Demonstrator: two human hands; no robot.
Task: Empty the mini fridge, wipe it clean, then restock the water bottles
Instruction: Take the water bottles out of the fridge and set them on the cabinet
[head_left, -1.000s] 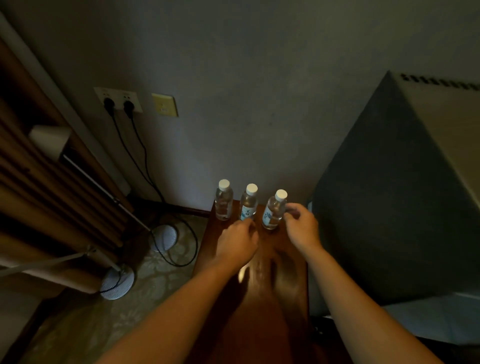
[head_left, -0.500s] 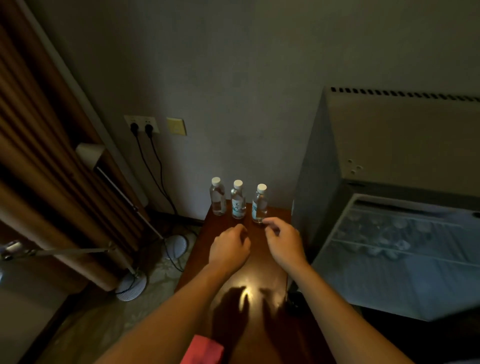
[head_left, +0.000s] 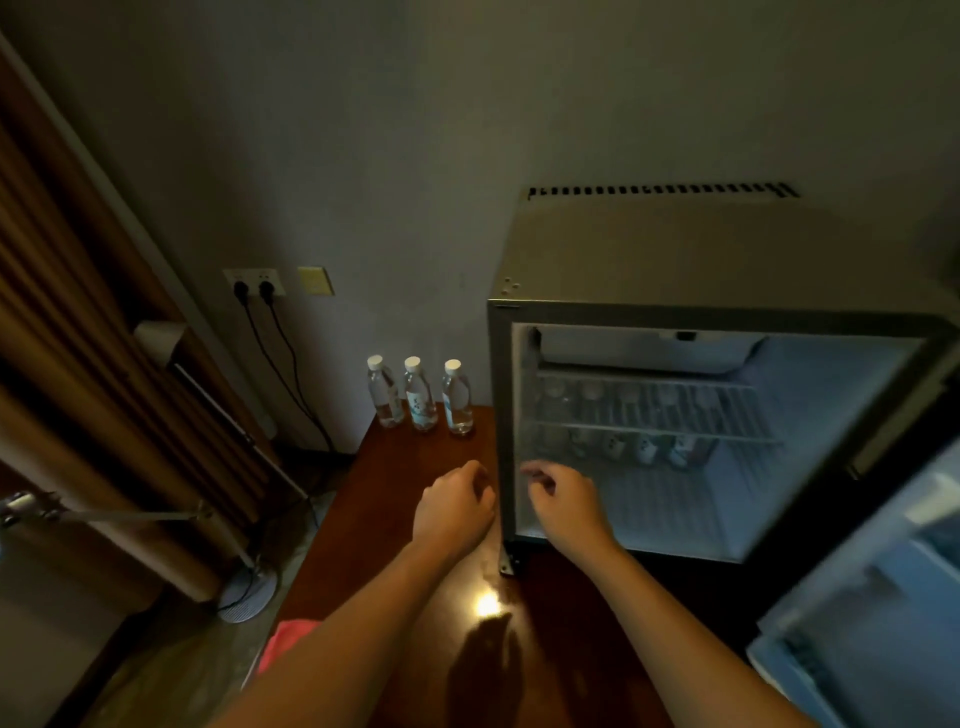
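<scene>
No readable text anywhere; labels on the water bottles (head_left: 421, 396) too small and blurred to make out.

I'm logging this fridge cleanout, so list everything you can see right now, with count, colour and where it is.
Water bottles: three, clear with white caps, upright in a row at the far end of the table by the wall.
Bottles in fridge: several, exact count unclear, lying behind the lower wire shelf.
Mini fridge: one, grey, on the table's right side, door open at right.
Table: one, dark reddish wood.
Wall socket: one, white, two black plugs in it.
Switch plate: one, yellowish, beside the socket.
Floor lamp: one, white round base on the floor at left.
Pink item: one, at the table's near edge; unidentifiable.
Left hand: empty, above the table.
Right hand: empty, at the fridge opening.
</scene>
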